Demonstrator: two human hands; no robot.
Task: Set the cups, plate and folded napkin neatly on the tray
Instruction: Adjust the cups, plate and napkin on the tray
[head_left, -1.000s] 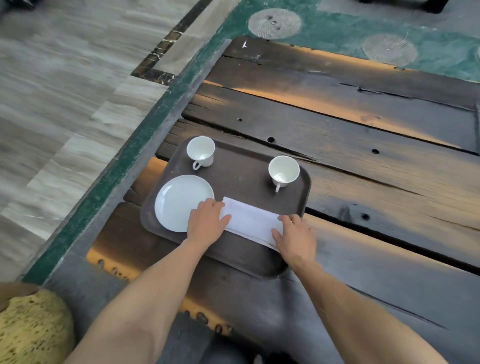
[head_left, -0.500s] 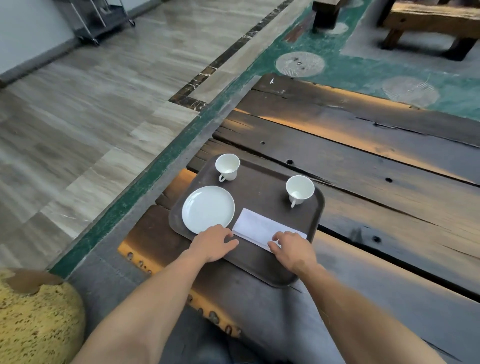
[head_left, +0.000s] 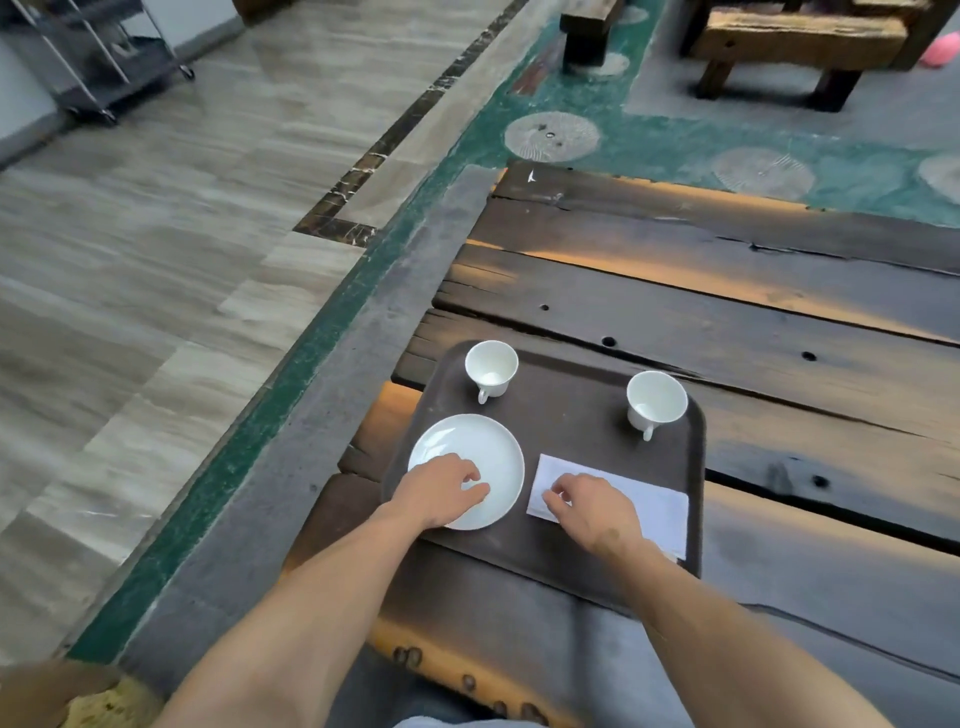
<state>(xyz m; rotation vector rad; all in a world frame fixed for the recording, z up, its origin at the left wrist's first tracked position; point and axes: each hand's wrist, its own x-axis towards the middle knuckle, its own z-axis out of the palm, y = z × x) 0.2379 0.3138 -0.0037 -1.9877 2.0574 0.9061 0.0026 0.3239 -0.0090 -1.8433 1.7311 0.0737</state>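
A dark brown tray (head_left: 571, 410) lies on the wooden table's near left corner. Two white cups stand upright on its far side, one at the left (head_left: 491, 366) and one at the right (head_left: 656, 402). A white plate (head_left: 483, 441) sits near left on the tray, and a folded white napkin (head_left: 660, 506) lies flat to its right. My left hand (head_left: 441, 491) rests over the plate's near edge, fingers curled on it. My right hand (head_left: 592, 506) lies on the napkin's left part, fingertips pressing it down. Neither hand lifts anything.
The dark plank table (head_left: 727, 312) stretches far and right. Its left edge borders a grey and green floor strip (head_left: 332, 353). A wooden bench (head_left: 795, 47) stands far back, a metal cart (head_left: 98, 62) at the far left, a yellow cushion (head_left: 104, 701) at the bottom left.
My left hand shifted left from the napkin's end onto the plate. My right hand slid left along the napkin. The camera tilted up, showing more of the room.
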